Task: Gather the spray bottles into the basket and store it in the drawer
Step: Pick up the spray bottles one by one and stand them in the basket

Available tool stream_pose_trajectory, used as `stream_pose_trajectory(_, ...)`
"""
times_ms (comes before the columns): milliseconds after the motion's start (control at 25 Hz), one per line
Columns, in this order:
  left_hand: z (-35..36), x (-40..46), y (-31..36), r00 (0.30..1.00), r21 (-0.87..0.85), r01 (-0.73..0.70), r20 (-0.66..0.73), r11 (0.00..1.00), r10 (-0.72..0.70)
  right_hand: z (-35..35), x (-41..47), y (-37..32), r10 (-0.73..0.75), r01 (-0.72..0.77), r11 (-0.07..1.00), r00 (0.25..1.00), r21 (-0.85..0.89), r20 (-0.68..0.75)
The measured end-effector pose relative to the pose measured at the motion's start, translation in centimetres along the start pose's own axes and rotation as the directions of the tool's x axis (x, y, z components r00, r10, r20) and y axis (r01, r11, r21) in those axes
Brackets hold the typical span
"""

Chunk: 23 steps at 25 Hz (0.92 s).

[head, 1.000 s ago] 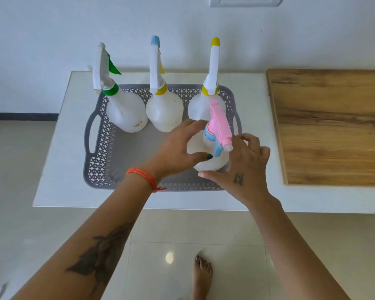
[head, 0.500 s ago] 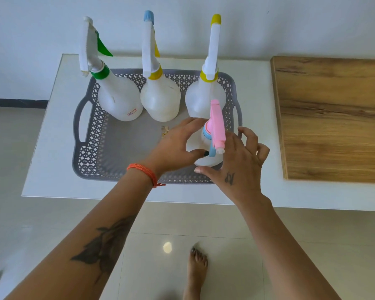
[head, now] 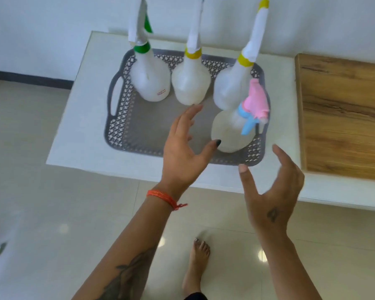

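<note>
A grey perforated basket (head: pixel 126 118) sits on a white table (head: pixel 78 118). Inside it, along the far side, stand three white spray bottles: one with a green collar (head: pixel 149 81), one with a yellow collar and blue tip (head: pixel 191 83), and one with a yellow collar and yellow tip (head: pixel 232 83). A fourth bottle with a pink and blue sprayer (head: pixel 230 131) stands upright in the basket's near right corner. My left hand (head: pixel 182 146) is open just left of it, thumb near its base. My right hand (head: pixel 273 191) is open at the table's near edge, apart from the bottle.
A wooden board (head: pixel 344 118) lies on the table to the right of the basket. A white wall stands behind the table. Glossy floor tiles and my bare foot (head: pixel 197 265) lie below the table's near edge.
Both hands have let go of the pink-sprayer bottle and drawn back toward me with fingers spread. The bottle now stands alone in the basket. The view has shifted closer and downward.
</note>
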State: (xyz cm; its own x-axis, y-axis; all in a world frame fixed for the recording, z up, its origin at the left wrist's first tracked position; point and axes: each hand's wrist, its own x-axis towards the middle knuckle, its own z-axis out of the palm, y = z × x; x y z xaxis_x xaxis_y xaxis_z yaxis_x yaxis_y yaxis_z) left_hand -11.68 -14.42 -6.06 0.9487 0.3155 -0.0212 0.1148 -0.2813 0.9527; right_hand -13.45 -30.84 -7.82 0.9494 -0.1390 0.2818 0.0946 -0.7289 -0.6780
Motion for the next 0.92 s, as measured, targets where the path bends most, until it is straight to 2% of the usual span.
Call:
stream_pose_trajectory(120,-3.4,-2.6,-1.1,0.99,-0.075,0.076,-0.109,0.994,-0.084,1.9,-3.4,-3.0,0.059,-0.051,0.993,0.995,0.106,-0.076)
stream_pose_trajectory(200,-6.6,-4.1,-2.2,0.975,-0.105,0.121,-0.174,0.987,-0.138,3.6,-5.6,-5.8,0.081,-0.074,0.982,0.996,0.173,-0.035)
stream_pose_trajectory(320,-13.1,-6.3,-3.8,0.949,-0.158,0.159,-0.249,0.974,-0.195,6.4,-9.0,-11.0,0.032,-0.04,0.969,0.999,0.242,0.036)
stream_pose_trajectory(520,-27.4,-11.7,-7.4,0.868,-0.261,0.192,-0.404,0.946,-0.287,13.0,-16.8,-22.4,-0.052,-0.018,0.933,0.982,0.359,0.184)
stream_pose_trajectory(720,-42.9,-19.6,-13.1,0.708,-0.374,0.251,-0.558,0.893,-0.432,21.1,-27.9,-35.0,-0.143,-0.065,0.901,0.89,0.43,0.433)
stream_pose_trajectory(920,-54.7,-27.4,-18.3,0.475,-0.474,0.283,-0.686,0.834,-0.551,27.5,-37.7,-45.6,-0.206,-0.139,0.892,0.723,0.43,0.66)
